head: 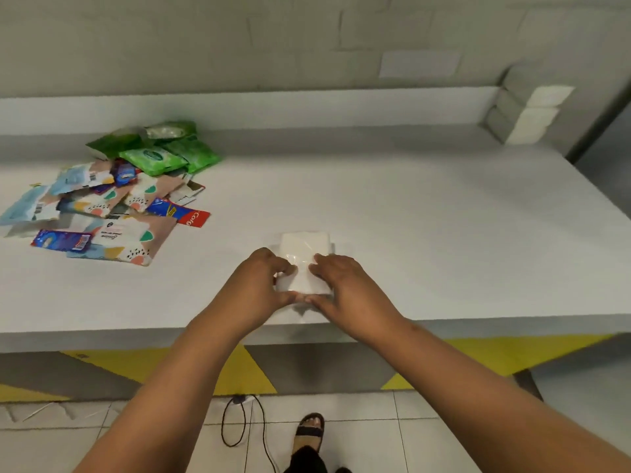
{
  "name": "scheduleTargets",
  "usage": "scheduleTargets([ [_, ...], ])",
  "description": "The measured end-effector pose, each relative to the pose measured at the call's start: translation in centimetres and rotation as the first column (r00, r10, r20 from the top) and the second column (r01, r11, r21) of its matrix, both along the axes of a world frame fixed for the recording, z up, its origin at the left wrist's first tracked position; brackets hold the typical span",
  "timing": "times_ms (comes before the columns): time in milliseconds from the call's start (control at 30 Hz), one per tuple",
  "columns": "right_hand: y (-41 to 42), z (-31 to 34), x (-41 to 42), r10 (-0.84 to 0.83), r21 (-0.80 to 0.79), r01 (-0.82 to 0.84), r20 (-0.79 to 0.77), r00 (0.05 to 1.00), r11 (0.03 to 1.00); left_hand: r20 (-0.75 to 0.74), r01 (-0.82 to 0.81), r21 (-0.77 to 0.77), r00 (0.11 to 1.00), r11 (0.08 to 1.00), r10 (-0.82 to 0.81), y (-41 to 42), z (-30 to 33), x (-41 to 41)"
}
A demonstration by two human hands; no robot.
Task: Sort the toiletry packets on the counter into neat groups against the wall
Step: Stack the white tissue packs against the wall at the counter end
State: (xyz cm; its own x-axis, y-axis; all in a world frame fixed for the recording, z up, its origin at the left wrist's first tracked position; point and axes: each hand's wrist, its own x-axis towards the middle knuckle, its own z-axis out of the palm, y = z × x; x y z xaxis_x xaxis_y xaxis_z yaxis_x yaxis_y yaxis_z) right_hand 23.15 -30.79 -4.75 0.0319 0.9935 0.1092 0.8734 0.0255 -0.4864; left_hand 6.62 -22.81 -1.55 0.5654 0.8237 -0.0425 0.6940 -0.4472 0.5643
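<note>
The worktop (426, 206) holds most of the job undone, by my judgement. Left of the white packet (305, 249), well apart from it, the mixed pile (102, 206) lies jumbled: patterned packets, green wipes packs (155, 160) at its wall side, blue-and-red sachets. Far right of the white packet, white stacks (532, 112) already stand against the wall (307, 39). No containers show. The left hand (263, 285) and right hand (345, 285) both grasp the white packet near the worktop's front edge.
</note>
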Motion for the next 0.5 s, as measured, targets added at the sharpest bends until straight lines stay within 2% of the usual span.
scheduleTargets([
  [267, -0.1, 0.4, 4.1, -0.229, 0.028, 0.229, 0.015, 0.973, 0.973, 0.04, 0.225, -0.014, 0.974, 0.974, -0.224, 3.1, -0.9, 5.7],
  [500, 0.1, 0.3, 7.5, -0.429, 0.044, 0.429, -0.014, 0.903, 0.902, 0.129, 0.386, 0.022, 0.914, 0.922, -0.385, 5.7, -2.0, 11.5],
])
